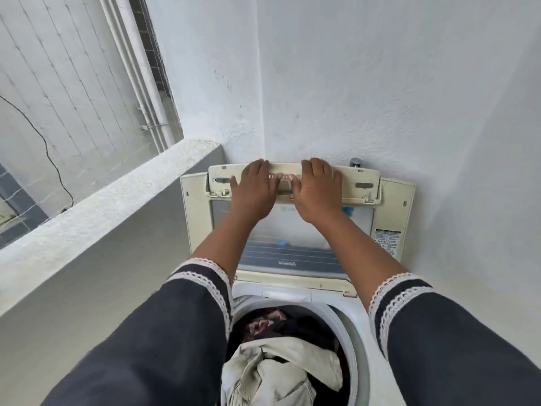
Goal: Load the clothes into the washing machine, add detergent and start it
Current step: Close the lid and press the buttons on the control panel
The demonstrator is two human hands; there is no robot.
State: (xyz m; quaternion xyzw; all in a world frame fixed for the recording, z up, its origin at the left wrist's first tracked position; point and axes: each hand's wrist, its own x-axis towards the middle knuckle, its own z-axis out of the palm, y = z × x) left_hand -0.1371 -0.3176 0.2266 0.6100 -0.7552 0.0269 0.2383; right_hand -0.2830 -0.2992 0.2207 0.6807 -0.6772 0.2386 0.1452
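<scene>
A cream top-loading washing machine stands in the wall corner with its folding lid [298, 230] raised upright against the wall. Both my hands are on the lid's top edge: my left hand [254, 189] and my right hand [317, 190] curl their fingers over the rim, side by side. Below, the round drum opening [336, 315] holds clothes: a beige garment [281, 373] lies on top of dark and red-patterned pieces [263, 320]. My dark sleeves with white lace trim hide the drum's left and right sides.
A rough white parapet ledge [96, 206] runs along the left, close to the machine. White walls [380, 83] close in behind and to the right. A metal tap [355, 162] pokes up behind the lid's right end. Beyond the ledge is a neighbouring building with pipes.
</scene>
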